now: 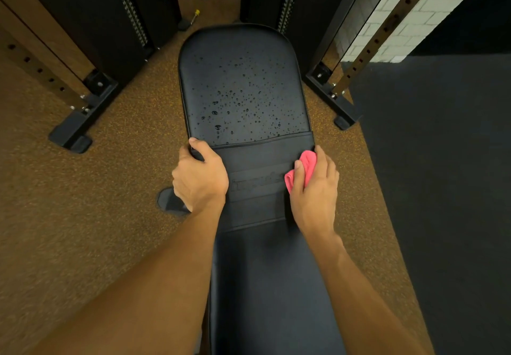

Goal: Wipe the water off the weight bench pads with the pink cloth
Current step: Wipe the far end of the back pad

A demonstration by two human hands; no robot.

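Head view: weight bench (257,183) on a speckled brown floor (83,216), both hands at the join between its pads.
The brown floor lies left of the bench and a dark mat (442,189) right of it; black rack posts (132,23) and a white brick wall (414,9) stand beyond its far end. Water droplets (237,103) cover the bench's far pad (235,50). The left hand (200,177) curls round that pad's left edge, thumb on top. The right hand (315,189) pinches the bunched pink cloth (304,166) between thumb and fingers, at the bench's right edge.
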